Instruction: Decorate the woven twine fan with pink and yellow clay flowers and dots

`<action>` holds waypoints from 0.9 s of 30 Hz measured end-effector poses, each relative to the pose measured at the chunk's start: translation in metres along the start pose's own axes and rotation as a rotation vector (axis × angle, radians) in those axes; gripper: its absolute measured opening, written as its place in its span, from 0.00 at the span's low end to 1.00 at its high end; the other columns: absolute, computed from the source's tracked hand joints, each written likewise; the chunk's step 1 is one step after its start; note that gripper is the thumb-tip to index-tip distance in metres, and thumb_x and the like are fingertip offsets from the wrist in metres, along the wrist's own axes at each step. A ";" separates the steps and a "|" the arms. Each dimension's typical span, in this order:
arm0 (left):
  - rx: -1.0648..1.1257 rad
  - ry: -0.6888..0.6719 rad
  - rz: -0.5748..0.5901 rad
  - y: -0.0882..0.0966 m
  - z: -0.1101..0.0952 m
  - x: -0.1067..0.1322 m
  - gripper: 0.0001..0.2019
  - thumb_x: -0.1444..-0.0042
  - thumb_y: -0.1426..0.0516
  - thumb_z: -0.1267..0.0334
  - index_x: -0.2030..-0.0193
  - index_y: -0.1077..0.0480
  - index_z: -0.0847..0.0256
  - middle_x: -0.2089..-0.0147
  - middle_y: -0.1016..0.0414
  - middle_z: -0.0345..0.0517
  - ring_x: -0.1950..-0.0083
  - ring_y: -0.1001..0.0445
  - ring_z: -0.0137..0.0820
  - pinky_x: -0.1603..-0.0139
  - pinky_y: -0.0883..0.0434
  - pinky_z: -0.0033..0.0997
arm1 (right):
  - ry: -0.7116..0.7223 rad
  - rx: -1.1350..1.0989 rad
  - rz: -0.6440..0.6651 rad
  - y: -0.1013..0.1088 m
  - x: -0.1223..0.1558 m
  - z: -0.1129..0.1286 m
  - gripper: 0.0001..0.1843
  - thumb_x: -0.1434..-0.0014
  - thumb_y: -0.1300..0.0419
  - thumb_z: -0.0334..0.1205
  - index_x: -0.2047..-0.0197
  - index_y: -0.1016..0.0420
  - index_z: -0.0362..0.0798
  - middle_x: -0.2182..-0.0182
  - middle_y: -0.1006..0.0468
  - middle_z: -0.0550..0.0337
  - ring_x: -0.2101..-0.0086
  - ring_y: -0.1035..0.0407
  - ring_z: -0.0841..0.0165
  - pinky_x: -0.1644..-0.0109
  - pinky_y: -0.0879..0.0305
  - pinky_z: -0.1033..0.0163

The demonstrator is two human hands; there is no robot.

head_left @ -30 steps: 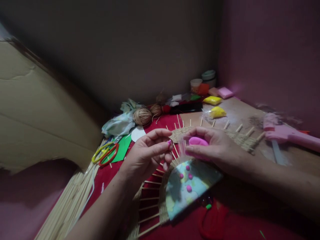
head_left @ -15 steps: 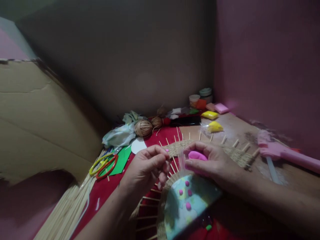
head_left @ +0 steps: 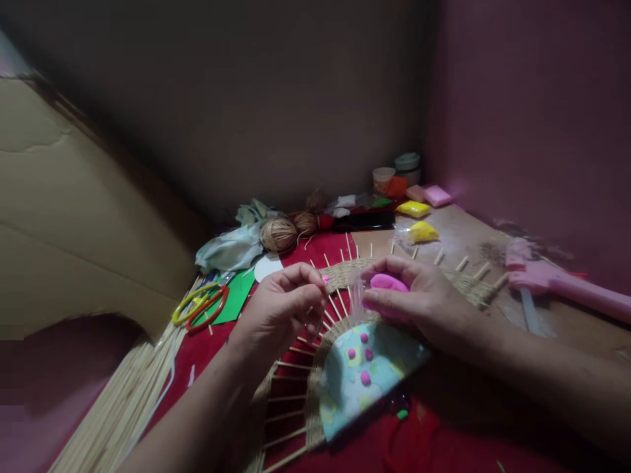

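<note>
Between the thumb and finger of my left hand (head_left: 290,302) is a tiny bit of pink clay (head_left: 325,280). My right hand (head_left: 414,299) grips a larger lump of pink clay (head_left: 389,284), with clear plastic wrapping (head_left: 357,295) sticking out on its left side. Below both hands lies a half-round woven fan shape (head_left: 313,401) with thin sticks radiating out to an outer woven band (head_left: 340,274). Its middle is covered by pale blue patterned fabric (head_left: 345,401), where several small pink clay dots (head_left: 365,378) sit.
Yellow and red-handled scissors (head_left: 202,307) rest near green sheet (head_left: 239,299) at left, above a bundle of sticks (head_left: 113,401). Twine balls (head_left: 279,235) and yellow clay packets (head_left: 422,231) stand behind. A pink glue gun (head_left: 552,279) lies right; cardboard (head_left: 89,230) rises left.
The whole view has shifted, so most things sit slightly higher in the picture. Both hands keep their holds on the pink clay, with little change in their poses.
</note>
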State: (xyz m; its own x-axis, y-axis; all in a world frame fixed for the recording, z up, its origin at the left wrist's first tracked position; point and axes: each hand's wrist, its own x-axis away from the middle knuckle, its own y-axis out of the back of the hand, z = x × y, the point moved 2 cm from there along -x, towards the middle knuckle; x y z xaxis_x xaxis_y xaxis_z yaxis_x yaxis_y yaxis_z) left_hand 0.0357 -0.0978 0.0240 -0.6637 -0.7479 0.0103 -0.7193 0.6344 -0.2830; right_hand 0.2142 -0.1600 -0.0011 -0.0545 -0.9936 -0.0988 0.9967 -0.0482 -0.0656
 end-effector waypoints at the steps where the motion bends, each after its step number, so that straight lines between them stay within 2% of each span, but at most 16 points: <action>1: -0.007 0.002 -0.001 -0.001 0.000 0.001 0.06 0.53 0.36 0.71 0.70 0.30 0.64 0.78 0.28 0.37 0.83 0.32 0.21 0.85 0.33 0.18 | 0.002 -0.006 0.002 0.000 0.000 0.000 0.09 0.51 0.36 0.37 0.64 0.28 0.48 0.76 0.32 0.67 0.78 0.39 0.77 0.78 0.40 0.71; 4: 0.003 0.037 0.035 -0.005 -0.001 0.001 0.04 0.50 0.38 0.72 0.67 0.28 0.64 0.73 0.24 0.42 0.80 0.27 0.24 0.82 0.29 0.20 | 0.020 -0.031 0.013 0.000 0.000 -0.002 0.09 0.50 0.36 0.37 0.63 0.28 0.48 0.74 0.31 0.66 0.78 0.39 0.77 0.77 0.40 0.71; 8: 0.011 0.067 0.104 -0.008 0.000 -0.001 0.08 0.45 0.41 0.63 0.63 0.27 0.66 0.71 0.23 0.47 0.78 0.25 0.28 0.84 0.29 0.22 | 0.049 -0.043 0.015 0.001 0.000 -0.003 0.08 0.49 0.36 0.37 0.64 0.27 0.49 0.74 0.31 0.67 0.76 0.39 0.77 0.76 0.39 0.72; 11: -0.060 0.094 0.060 -0.007 0.001 0.000 0.10 0.45 0.40 0.59 0.68 0.27 0.66 0.77 0.25 0.44 0.82 0.28 0.25 0.86 0.32 0.19 | 0.041 -0.014 -0.002 0.000 0.000 -0.003 0.08 0.50 0.36 0.37 0.64 0.28 0.48 0.74 0.31 0.67 0.77 0.38 0.77 0.76 0.39 0.71; 16: -0.090 0.047 -0.007 -0.007 -0.002 0.003 0.06 0.55 0.35 0.69 0.71 0.28 0.64 0.77 0.26 0.39 0.83 0.31 0.23 0.85 0.32 0.18 | 0.012 0.037 -0.005 -0.001 0.000 0.002 0.12 0.52 0.36 0.38 0.62 0.29 0.47 0.73 0.29 0.65 0.75 0.36 0.75 0.74 0.38 0.69; 19: -0.099 0.046 -0.012 -0.007 -0.002 0.002 0.05 0.50 0.37 0.66 0.69 0.27 0.64 0.77 0.25 0.41 0.83 0.30 0.22 0.84 0.32 0.18 | -0.028 0.074 0.006 -0.002 0.001 0.007 0.17 0.54 0.35 0.37 0.59 0.30 0.47 0.73 0.30 0.65 0.76 0.38 0.75 0.75 0.40 0.69; 24: -0.083 0.039 -0.032 -0.004 -0.002 -0.002 0.12 0.47 0.39 0.57 0.70 0.27 0.66 0.77 0.26 0.42 0.83 0.31 0.22 0.84 0.33 0.18 | -0.005 0.095 -0.046 0.001 0.001 0.015 0.26 0.57 0.32 0.37 0.54 0.33 0.48 0.66 0.29 0.62 0.72 0.36 0.74 0.72 0.37 0.69; 27: -0.063 0.030 -0.040 -0.002 -0.002 -0.003 0.08 0.47 0.39 0.61 0.68 0.26 0.66 0.76 0.27 0.41 0.83 0.31 0.21 0.84 0.33 0.17 | 0.000 0.107 -0.080 0.013 -0.002 0.023 0.25 0.55 0.32 0.39 0.54 0.34 0.50 0.71 0.30 0.65 0.76 0.37 0.75 0.76 0.39 0.69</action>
State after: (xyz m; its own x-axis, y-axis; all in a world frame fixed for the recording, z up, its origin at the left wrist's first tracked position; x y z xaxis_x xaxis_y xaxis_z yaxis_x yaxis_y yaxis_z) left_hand 0.0392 -0.0962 0.0267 -0.6390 -0.7676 0.0493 -0.7565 0.6155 -0.2211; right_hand 0.2283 -0.1612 0.0215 -0.1338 -0.9862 -0.0971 0.9899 -0.1375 0.0332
